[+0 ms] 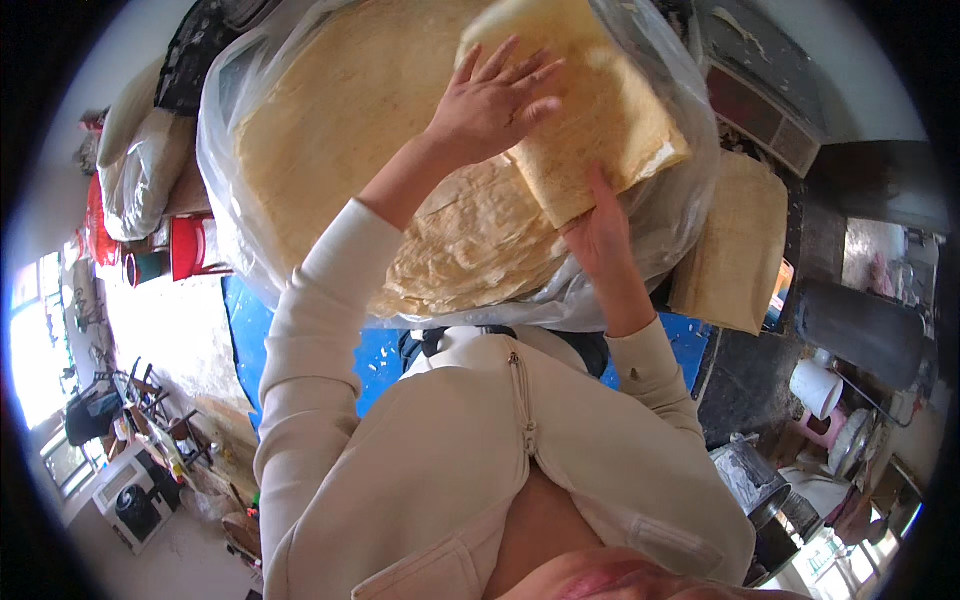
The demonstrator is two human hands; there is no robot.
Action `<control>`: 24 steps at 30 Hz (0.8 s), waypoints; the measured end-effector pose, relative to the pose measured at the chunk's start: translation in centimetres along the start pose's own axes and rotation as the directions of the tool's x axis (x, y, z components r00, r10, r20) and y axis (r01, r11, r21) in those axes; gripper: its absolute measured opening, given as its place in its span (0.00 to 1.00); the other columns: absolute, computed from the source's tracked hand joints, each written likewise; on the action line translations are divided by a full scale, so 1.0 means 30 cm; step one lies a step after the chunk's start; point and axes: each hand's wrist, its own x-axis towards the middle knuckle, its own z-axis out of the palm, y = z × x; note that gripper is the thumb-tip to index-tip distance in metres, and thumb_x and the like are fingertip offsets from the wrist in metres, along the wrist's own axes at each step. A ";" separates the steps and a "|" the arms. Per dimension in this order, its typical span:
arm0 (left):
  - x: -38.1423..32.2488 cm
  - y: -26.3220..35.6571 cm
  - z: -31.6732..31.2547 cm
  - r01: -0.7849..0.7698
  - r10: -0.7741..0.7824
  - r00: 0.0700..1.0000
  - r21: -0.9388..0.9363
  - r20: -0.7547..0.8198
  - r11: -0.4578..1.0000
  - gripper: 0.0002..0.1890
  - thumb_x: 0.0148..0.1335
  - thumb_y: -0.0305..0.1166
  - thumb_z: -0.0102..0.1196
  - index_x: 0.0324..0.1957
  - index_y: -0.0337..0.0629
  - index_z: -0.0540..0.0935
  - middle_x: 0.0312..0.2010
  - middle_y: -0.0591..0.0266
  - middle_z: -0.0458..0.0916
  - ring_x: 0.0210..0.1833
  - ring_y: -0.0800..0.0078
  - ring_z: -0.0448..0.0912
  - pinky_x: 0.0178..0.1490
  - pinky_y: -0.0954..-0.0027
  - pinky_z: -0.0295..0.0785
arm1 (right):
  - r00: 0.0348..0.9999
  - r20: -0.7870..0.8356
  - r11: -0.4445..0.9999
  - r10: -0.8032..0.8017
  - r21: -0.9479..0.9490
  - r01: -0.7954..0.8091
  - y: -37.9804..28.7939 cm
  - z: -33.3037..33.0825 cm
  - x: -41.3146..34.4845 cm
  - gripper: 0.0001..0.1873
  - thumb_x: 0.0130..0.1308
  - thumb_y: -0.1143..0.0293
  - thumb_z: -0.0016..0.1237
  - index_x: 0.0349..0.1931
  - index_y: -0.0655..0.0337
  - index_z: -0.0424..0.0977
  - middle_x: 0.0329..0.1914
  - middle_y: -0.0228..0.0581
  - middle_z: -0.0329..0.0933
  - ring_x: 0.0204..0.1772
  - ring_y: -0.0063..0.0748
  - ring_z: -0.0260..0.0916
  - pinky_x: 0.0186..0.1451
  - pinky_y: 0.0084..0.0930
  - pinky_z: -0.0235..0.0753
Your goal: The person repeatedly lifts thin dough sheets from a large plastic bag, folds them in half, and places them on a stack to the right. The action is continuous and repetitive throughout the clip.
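A folded stack of thin flatbread-like sheets [577, 142] lies over the right side of a large pile. My right hand [604, 229] grips its near edge, thumb on top and fingers underneath. My left hand [499, 101], palm down with fingers spread, is at the left side of this fold; whether it presses or hovers I cannot tell. Beneath both hands, broad pale-tan sheets [337, 105] form the pile, and its near side shows many wrinkled, layered edges [480, 240]. A translucent plastic bag [225, 142] surrounds the pile, its film bunched along the rim.
A blue surface [251, 330] with pale crumbs extends below the bag. To the right are a tan woven-looking slab [735, 240], a dark cylinder [859, 322] and a metal bucket [750, 476]. Left stand a red chair [187, 247] and filled plastic sacks [146, 172].
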 end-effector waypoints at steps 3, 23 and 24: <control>-0.011 -0.010 0.117 0.093 -0.086 0.995 0.151 -0.050 0.984 0.29 0.74 0.50 0.45 0.74 0.55 0.63 0.71 0.57 0.66 0.77 0.53 0.57 0.78 0.48 0.46 | 0.980 -0.002 0.891 0.197 0.418 -0.179 -0.047 0.000 0.008 0.26 0.80 0.59 0.38 0.72 0.60 0.56 0.74 0.41 0.63 0.73 0.40 0.64 0.74 0.41 0.67; -0.231 0.307 0.031 0.251 -0.466 0.434 -0.600 0.771 -0.760 0.19 0.74 0.39 0.48 0.57 0.36 0.74 0.55 0.52 0.79 0.58 0.58 0.78 0.63 0.55 0.74 | 0.979 -0.159 0.990 0.130 0.071 -0.120 -0.126 0.094 -0.112 0.23 0.71 0.62 0.54 0.62 0.63 0.68 0.59 0.38 0.75 0.59 0.29 0.74 0.58 0.28 0.75; -0.218 0.286 0.011 0.297 -0.451 0.406 -0.582 0.795 -0.757 0.17 0.72 0.38 0.49 0.55 0.37 0.75 0.54 0.52 0.79 0.57 0.58 0.79 0.62 0.56 0.74 | 0.979 -0.196 0.998 0.048 0.055 -0.038 -0.102 0.117 -0.118 0.23 0.71 0.64 0.55 0.62 0.63 0.68 0.59 0.37 0.74 0.59 0.29 0.73 0.59 0.27 0.74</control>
